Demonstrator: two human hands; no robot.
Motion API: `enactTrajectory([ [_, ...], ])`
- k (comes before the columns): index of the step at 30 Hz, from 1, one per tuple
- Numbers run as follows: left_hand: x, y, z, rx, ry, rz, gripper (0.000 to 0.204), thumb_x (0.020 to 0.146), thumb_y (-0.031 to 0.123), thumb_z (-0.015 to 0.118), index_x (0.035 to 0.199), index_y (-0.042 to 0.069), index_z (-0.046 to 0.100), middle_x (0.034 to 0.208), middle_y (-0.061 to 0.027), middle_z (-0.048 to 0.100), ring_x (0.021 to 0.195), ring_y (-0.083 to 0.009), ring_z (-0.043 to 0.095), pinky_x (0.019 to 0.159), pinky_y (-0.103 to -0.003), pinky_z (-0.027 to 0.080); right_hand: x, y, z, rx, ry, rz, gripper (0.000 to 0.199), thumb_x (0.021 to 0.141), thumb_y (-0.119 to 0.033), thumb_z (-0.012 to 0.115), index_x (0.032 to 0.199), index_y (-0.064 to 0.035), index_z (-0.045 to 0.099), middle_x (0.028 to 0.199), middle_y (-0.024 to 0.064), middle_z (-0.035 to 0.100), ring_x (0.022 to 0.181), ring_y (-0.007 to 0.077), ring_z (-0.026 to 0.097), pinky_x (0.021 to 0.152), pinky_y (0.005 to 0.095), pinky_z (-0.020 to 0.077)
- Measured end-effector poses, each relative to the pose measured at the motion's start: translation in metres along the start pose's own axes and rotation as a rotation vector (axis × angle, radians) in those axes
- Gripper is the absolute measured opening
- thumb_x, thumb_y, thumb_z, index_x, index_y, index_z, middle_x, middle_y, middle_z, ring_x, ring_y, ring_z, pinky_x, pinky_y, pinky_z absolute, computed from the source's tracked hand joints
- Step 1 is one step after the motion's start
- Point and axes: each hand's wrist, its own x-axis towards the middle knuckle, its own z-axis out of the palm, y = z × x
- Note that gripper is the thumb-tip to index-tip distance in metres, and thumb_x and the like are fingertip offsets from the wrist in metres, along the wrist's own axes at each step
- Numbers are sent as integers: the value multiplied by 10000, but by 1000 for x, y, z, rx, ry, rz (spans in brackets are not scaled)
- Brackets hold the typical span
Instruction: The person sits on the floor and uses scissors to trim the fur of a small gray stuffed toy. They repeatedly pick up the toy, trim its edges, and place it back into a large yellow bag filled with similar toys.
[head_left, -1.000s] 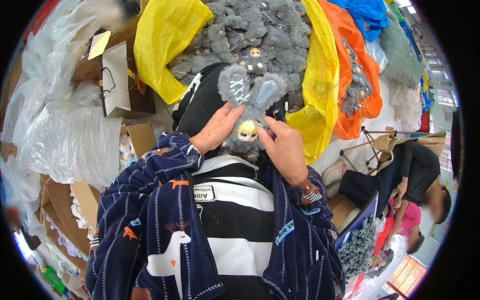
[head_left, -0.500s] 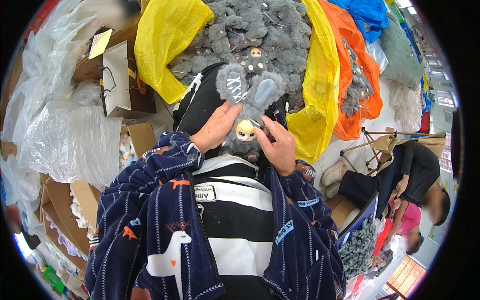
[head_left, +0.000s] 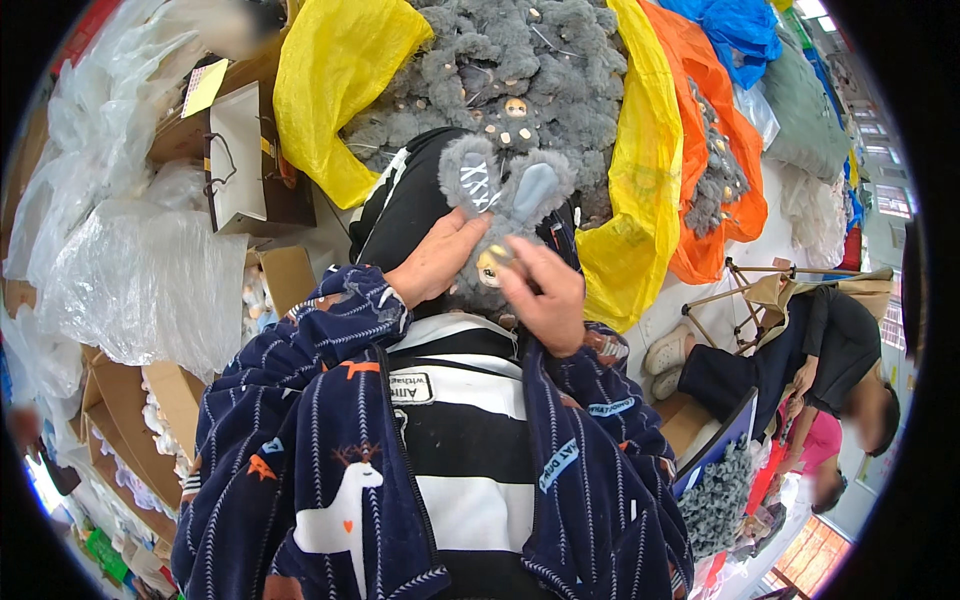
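A grey plush doll [head_left: 537, 190] with long rabbit ears and a small doll face lies on my lap. One ear has white criss-cross lacing, the other a smooth pale lining. My left hand [head_left: 440, 257] grips the doll's head at the base of the laced ear, thumb along the fur. Over the face my right hand [head_left: 543, 290] is bent, its fingers blurred and covering part of the face and blond hair; whether they pinch anything does not show. The doll's lower body is mostly hidden by my hands and clothes.
Beyond my knees a yellow sack [head_left: 630, 230] holds a heap of similar grey plush dolls [head_left: 500, 70]. An orange sack [head_left: 745, 215] with more dolls is at its right. Cardboard boxes [head_left: 285, 275] and clear plastic bags [head_left: 140, 280] line the left. Other people sit at the right.
My right hand has moved leftward across the doll's face, its fingers curling in over it. My left hand keeps its hold on the doll.
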Motion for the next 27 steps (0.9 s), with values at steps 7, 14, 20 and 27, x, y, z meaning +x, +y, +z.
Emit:
enactTrajectory([
  [7, -2, 10, 8, -8, 17, -46, 359, 928, 191, 448, 1208, -30, 408, 1115, -120, 547, 1002, -179, 548, 863, -291, 453, -12, 15, -18, -21, 16, 223, 281, 781, -100, 647, 1032, 15, 591, 730, 128, 568, 580, 181, 533, 539, 275, 433],
  [14, -1, 7, 3, -20, -14, -44, 348, 934, 187, 436, 1214, -17, 405, 1136, -114, 537, 1014, -177, 543, 872, -291, 450, -11, 15, -20, -27, -20, 235, 315, 769, -126, 667, 1023, 42, 587, 747, 154, 579, 594, 195, 548, 543, 280, 439],
  [20, 0, 6, 3, -10, -6, -44, 344, 937, 182, 434, 1218, -14, 403, 1138, -108, 536, 1015, -175, 542, 872, -288, 450, -10, 18, -22, 5, -47, 259, 323, 770, -135, 670, 1026, 43, 588, 779, 168, 595, 608, 198, 555, 559, 280, 447],
  [27, 0, 5, 3, -22, 10, -59, 348, 937, 182, 439, 1221, -16, 401, 1137, -109, 539, 1012, -171, 543, 870, -285, 452, -8, 12, -24, 22, -61, 313, 322, 781, -146, 659, 1026, 51, 587, 805, 186, 608, 634, 208, 575, 585, 283, 457],
])
